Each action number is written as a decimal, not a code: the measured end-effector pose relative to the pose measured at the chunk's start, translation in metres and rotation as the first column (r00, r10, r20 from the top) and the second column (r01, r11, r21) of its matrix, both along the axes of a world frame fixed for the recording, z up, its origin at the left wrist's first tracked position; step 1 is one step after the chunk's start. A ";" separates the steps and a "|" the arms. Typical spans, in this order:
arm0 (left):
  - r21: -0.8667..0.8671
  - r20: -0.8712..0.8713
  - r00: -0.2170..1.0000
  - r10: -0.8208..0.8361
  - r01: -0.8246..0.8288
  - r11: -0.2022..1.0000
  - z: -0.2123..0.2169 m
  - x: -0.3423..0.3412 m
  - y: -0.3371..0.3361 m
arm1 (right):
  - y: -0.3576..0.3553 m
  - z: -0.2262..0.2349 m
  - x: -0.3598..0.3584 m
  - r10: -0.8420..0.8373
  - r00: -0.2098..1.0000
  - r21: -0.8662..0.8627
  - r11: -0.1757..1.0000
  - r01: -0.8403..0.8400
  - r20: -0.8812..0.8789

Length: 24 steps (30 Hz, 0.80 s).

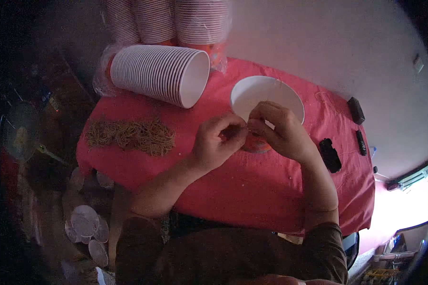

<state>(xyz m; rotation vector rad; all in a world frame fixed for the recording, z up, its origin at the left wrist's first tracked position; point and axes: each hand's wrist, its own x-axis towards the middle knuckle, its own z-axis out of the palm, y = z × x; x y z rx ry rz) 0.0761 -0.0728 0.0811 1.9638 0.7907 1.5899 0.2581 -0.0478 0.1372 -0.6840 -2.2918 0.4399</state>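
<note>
Hands are brought together over a red cloth: left hand (pixel 218 142) and right hand (pixel 278 130) are pinched on a paper bowl (pixel 266 97) just beyond the fingertips.

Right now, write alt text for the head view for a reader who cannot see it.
A person's left hand and right hand meet, fingers pinched together, over a white paper bowl on a red cloth. A stack of bowls lies on its side beyond a pile of tan rubber bands.

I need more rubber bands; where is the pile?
In the head view, the rubber band pile lies on the red cloth, left of the left hand, below the lying cup stack.
</note>
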 end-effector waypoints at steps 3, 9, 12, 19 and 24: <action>0.072 -0.008 0.997 0.073 -0.073 0.995 0.001 0.001 -0.003 | -0.003 0.001 -0.001 0.001 1.000 -0.008 1.000 -0.001 -0.006; 0.099 -0.020 0.996 0.090 -0.088 0.991 0.001 0.002 -0.001 | -0.004 -0.001 0.002 -0.021 1.000 -0.070 0.997 0.021 0.000; 0.091 -0.001 0.993 0.117 -0.116 0.989 -0.004 0.003 -0.001 | -0.006 0.000 0.002 -0.049 0.999 -0.227 0.973 0.045 -0.011; -0.203 0.148 0.988 -0.037 0.067 0.977 -0.001 0.002 -0.003 | -0.003 0.000 0.004 -0.077 0.994 -0.168 0.984 0.063 -0.076; -0.461 0.377 0.910 -0.173 0.346 0.817 0.003 -0.001 0.002 | -0.007 0.001 -0.003 -0.012 0.997 -0.003 1.000 0.011 -0.075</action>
